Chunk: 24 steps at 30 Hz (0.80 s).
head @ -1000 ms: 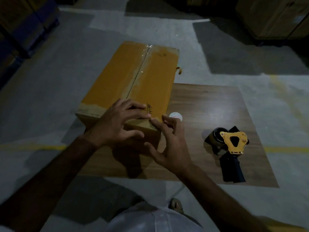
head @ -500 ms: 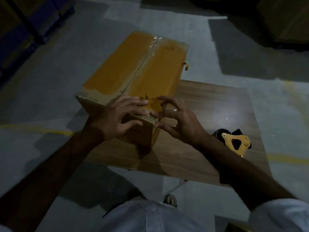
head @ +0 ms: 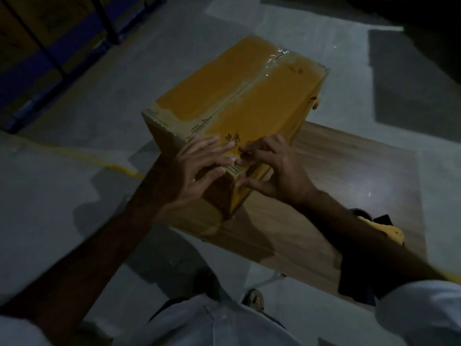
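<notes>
Yellow plastic tape dispenser (head: pixel 391 232) is lying part-hidden behind our right forearm. Our left hand (head: pixel 199 168) is pressing, fingers straight, on the near corner of the taped yellow-brown cardboard box (head: pixel 237 96), which is sitting on the wooden table (head: pixel 349 171). Our right hand (head: pixel 277 171) is curling its fingertips there; whether it is gripping, we cannot tell.

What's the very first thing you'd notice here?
The big yellow-brown cardboard box, taped along its middle seam, sits on the far left part of a wooden table in a dim room. Next you'd spot the left hand and right hand, close together, both touching the box's near top edge.
</notes>
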Motion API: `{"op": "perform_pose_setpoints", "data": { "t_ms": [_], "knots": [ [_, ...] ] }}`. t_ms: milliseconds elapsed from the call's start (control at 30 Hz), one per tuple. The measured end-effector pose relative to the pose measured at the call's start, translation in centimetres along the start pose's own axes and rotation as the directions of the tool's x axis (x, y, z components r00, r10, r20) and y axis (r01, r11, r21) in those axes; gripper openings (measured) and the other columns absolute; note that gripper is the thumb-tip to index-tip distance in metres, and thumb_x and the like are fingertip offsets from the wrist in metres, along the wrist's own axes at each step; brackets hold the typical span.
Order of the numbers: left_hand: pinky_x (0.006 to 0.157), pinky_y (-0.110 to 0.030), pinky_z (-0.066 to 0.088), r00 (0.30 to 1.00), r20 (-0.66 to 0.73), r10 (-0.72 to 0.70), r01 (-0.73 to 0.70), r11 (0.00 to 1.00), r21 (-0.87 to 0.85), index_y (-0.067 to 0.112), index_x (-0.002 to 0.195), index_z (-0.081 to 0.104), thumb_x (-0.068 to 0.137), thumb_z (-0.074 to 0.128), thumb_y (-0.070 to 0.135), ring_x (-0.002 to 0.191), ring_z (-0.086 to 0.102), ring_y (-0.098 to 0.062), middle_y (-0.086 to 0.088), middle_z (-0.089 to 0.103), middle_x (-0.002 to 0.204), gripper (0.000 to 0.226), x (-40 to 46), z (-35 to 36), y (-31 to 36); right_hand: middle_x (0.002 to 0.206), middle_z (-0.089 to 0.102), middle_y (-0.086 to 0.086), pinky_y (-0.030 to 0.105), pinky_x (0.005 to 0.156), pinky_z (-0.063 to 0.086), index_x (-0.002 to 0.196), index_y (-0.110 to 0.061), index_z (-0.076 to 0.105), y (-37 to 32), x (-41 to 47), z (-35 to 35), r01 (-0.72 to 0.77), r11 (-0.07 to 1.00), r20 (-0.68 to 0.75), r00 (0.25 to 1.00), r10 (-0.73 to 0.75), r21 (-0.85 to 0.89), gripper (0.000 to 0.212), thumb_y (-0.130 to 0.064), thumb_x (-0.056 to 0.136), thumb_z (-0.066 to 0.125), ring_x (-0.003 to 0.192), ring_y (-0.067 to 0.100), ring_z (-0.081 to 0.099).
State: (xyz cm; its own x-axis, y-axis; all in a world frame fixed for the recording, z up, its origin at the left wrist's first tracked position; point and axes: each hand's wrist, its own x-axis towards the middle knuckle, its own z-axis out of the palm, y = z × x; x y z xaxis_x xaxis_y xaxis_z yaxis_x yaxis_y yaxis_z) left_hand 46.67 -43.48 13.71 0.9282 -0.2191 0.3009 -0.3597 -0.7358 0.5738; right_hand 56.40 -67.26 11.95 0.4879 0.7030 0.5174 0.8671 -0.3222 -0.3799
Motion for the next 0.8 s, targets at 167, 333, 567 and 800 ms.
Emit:
{"op": "perform_pose_setpoints", "data": {
  "t_ms": [167,333,567,800],
  "knots": [
    [0.127,-0.039,0.006,0.998,-0.03,-0.053,0.054,0.999,0.011,0.017,0.131,0.07,0.1,0.06,0.041,0.15,0.038,-0.021,0.003,0.051,0.154,0.04,-0.5,0.4,1.8,0.123,0.068,0.015,0.05,0.094,0.043,0.109,-0.004,0.075,-1.5,-2.0,2.4,-0.104,0.995,-0.084,0.991,0.103,-0.001,0.055,-0.045,0.076,0.091,0.111,0.037,0.062],
    [0.107,-0.049,0.041,0.997,-0.076,-0.013,0.02,0.995,0.096,0.012,0.116,0.077,0.077,0.082,0.05,0.128,0.055,-0.031,-0.002,0.064,0.14,0.055,0.4,0.6,1.7,0.123,0.065,0.005,0.042,0.08,0.048,0.112,-0.017,0.074,-0.6,-0.3,0.1,-0.055,0.998,0.061,0.997,0.055,-0.004,0.05,-0.054,0.08,0.082,0.106,0.025,0.055],
    [0.089,-0.05,0.046,0.993,-0.026,0.116,-0.104,0.954,0.282,0.037,0.126,0.059,0.075,0.075,0.069,0.116,0.059,-0.031,0.004,0.06,0.14,0.062,0.9,1.3,-2.1,0.13,0.065,0.005,0.05,0.086,0.049,0.117,-0.014,0.074,-0.9,-1.1,0.7,-0.117,0.993,0.063,0.991,0.117,-0.01,0.044,-0.03,0.08,0.089,0.111,0.032,0.058],
    [0.091,-0.046,0.043,0.996,-0.072,0.054,-0.035,0.97,0.242,0.03,0.117,0.066,0.069,0.065,0.085,0.112,0.052,-0.028,0.002,0.059,0.13,0.073,1.4,2.1,-1.7,0.128,0.067,0.002,0.038,0.086,0.046,0.114,-0.017,0.076,-0.8,-1.1,0.6,-0.124,0.992,-0.004,0.992,0.124,0.019,0.038,-0.036,0.084,0.087,0.11,0.025,0.06]
  ]
}}
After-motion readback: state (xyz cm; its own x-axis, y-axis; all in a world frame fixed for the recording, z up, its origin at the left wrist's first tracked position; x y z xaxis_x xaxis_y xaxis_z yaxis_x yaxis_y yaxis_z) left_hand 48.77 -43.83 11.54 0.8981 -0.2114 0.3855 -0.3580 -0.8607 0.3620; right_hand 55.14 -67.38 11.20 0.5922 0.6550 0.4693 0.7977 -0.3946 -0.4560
